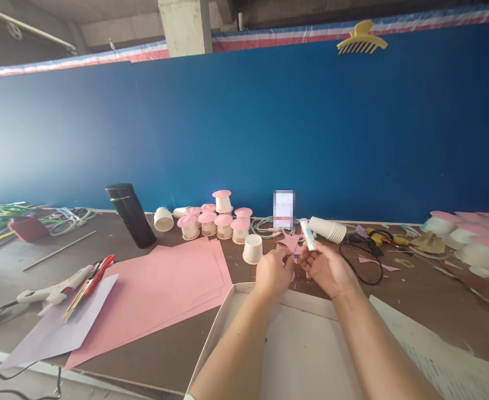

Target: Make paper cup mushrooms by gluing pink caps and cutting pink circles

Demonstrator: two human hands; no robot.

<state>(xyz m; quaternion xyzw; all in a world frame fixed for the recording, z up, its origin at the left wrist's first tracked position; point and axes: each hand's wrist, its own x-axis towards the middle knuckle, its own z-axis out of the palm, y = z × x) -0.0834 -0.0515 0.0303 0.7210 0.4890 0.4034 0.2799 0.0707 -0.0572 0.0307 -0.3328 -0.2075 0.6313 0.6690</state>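
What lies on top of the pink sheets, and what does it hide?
A lavender sheet overlaps the left end of the pink sheets, with a red cutter and white glue gun lying partly on it. The pink paper beneath cannot be seen.

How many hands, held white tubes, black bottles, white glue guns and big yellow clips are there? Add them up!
Hands: 2 (left hand, right hand)
White tube: 1
Black bottle: 1
White glue gun: 1
Yellow clip: 1
Total: 6

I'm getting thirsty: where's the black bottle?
In the head view, the black bottle stands left of centre, beyond the pink paper, beside a tipped white cup.
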